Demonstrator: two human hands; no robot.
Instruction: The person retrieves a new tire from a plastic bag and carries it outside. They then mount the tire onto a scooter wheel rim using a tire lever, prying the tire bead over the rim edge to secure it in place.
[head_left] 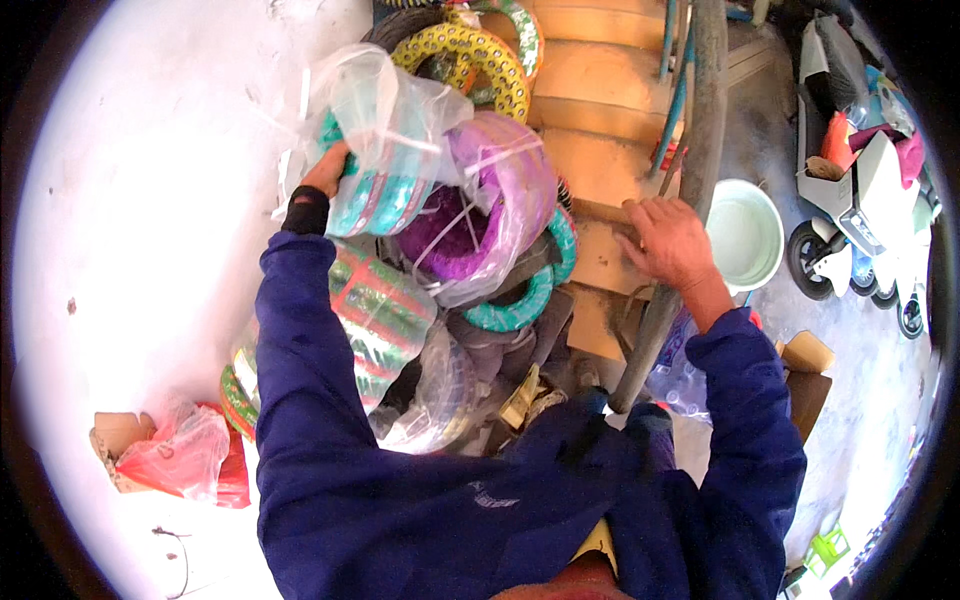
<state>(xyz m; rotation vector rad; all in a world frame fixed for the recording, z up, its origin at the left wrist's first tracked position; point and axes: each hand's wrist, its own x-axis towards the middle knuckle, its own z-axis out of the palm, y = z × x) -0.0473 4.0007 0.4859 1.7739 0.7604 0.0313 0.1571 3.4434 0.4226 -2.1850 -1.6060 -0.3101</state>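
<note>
My left hand [325, 175] grips the side of a bundle of turquoise-wrapped tyres [385, 195] under loose clear plastic; some of its fingertips are hidden there. Against that bundle leans a purple-wrapped tyre bundle [515, 170], also in clear plastic. Below lies a green-and-red wrapped tyre bundle [375, 310], near my left forearm. My right hand [668, 240] lies over the dark handrail [708, 110], fingers stretched past it toward the stairs, with nothing seen in them.
Orange-brown stairs [600, 110] rise between tyres and handrail. A yellow patterned tyre [465, 50] and a turquoise tyre [515, 305] lie around the bundles. Right of the rail stand a pale bucket [745, 235] and a white wheeled vehicle [880, 190]. Red plastic bags [190, 455] sit lower left.
</note>
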